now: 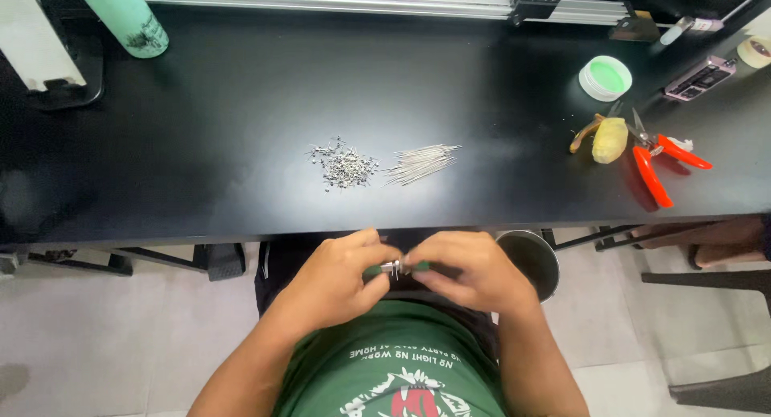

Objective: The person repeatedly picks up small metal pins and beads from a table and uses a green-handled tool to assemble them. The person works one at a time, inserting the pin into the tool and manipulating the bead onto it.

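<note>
Together, both hands pinch one small metal piece [393,267] between their fingertips, the left hand [337,276] gripping its left end and the right hand [470,271] its right end, so its long axis runs sideways between them, level, below the surface [241,104] edge. Just right of the fingers stands a steel cup [536,260]; its contents cannot be made out. Farther beyond lie a heap of tiny metal parts [344,164] and a bundle of thin pins [422,161] pointing up-right. Well right sit red-handled pliers [658,164] and a round green-filled tin [605,77].
</note>
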